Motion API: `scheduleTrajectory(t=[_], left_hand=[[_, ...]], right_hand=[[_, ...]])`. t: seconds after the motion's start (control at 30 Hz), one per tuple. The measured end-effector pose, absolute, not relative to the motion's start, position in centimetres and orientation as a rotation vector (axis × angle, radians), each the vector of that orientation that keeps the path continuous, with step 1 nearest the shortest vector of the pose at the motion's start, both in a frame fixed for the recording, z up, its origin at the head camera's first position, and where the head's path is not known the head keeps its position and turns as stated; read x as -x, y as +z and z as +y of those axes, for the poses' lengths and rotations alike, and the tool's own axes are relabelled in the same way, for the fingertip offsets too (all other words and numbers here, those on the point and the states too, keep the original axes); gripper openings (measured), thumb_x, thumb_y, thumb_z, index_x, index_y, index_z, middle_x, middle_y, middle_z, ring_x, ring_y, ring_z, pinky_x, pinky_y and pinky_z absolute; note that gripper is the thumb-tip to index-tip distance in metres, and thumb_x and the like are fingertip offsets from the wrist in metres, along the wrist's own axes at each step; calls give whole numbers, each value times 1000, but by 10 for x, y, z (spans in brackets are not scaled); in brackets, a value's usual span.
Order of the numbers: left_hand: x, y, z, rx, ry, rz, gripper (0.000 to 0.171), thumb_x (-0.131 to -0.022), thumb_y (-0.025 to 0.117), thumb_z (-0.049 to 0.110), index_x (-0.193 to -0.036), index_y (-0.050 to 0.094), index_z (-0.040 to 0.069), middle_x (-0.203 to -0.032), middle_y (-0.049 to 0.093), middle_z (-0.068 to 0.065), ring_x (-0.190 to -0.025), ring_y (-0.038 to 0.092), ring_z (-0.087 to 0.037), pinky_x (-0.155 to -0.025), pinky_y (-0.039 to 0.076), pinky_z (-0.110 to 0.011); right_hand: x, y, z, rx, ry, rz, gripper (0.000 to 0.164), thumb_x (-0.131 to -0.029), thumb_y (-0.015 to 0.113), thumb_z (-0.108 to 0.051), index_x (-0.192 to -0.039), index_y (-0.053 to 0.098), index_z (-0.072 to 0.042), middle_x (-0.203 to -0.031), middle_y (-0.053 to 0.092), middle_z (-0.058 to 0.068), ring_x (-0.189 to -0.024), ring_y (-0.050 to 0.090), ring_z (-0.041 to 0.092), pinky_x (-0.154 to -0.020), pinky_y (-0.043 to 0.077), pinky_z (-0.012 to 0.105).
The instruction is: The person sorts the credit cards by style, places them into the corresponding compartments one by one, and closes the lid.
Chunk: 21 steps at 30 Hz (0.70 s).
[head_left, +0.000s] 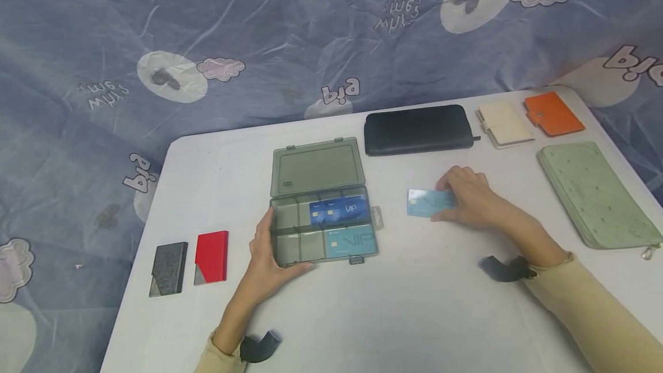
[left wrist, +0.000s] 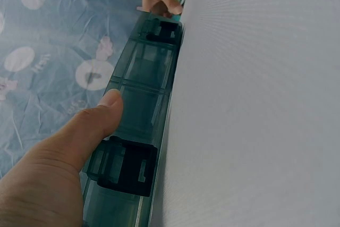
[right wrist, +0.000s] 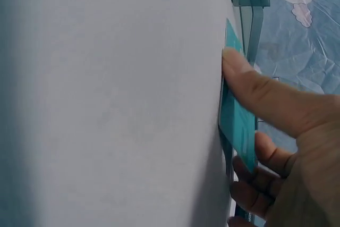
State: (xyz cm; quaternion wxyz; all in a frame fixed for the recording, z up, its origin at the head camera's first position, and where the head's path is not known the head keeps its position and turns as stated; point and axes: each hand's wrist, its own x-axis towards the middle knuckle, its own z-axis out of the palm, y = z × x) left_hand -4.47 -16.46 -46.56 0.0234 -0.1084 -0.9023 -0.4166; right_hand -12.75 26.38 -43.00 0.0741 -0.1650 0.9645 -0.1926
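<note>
A grey-green clear plastic storage box point(head_left: 312, 243) lies on the white table with its lid point(head_left: 318, 167) folded back. Inside, dark blue VIP cards point(head_left: 342, 210) lie in the back row and a light blue VIP card point(head_left: 351, 241) in the front row, at the right. My left hand point(head_left: 266, 269) grips the box's front left corner, fingers along the left side. In the left wrist view, the thumb point(left wrist: 110, 111) presses on the front wall between two latches. To the right of the box, my right hand point(head_left: 472, 197) pinches another light blue card point(head_left: 422, 202), thumb at its near edge.
A black wallet point(head_left: 418, 129) lies behind the cards. Toward the right are a cream card holder point(head_left: 505, 124), an orange card holder point(head_left: 555, 114) and a green wallet point(head_left: 595, 194). Grey point(head_left: 168, 267) and red point(head_left: 211, 256) card cases lie at the left.
</note>
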Motion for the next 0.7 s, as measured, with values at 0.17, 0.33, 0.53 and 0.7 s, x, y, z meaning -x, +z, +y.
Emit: scheduleTrajectory(t=[0.17, 0.33, 0.53, 0.7], left_hand=[[46, -467, -165, 348, -1292, -2787, 122, -60, 82, 50, -150, 6, 15, -151, 19, -6, -132, 24, -24, -98, 19, -53], [46, -467, -165, 350, -1286, -2784, 122, -60, 82, 50, -150, 6, 15, -151, 18, -6, -133, 24, -24, -99, 18, -53], [46, -468, -165, 340, -1281, -2791, 122, -60, 82, 51, -150, 6, 16, -151, 19, -6, -133, 24, -24, -99, 19, -53], [45, -467, -165, 332, -1280, -2796, 122, -60, 82, 50, -150, 6, 16, -151, 18, -6, -132, 24, -24, -98, 19, -53]], right_hand=[[121, -425, 261, 504, -596, 2802, 65, -67, 82, -34, -116, 49, -7, -101, 56, 7, -91, 46, 21, -79, 30, 37], [119, -425, 258, 558, -575, 2792, 63, -69, 79, -32, -118, 48, -8, -105, 56, 7, -92, 46, 20, -79, 29, 36], [118, -425, 258, 536, -584, 2773, 59, -71, 77, -30, -117, 47, -7, -108, 57, 8, -96, 49, 21, -84, 38, 40], [119, -424, 258, 531, -747, 2681, 52, -77, 74, -24, -117, 45, -8, -116, 58, 14, -107, 54, 30, -93, 43, 49]])
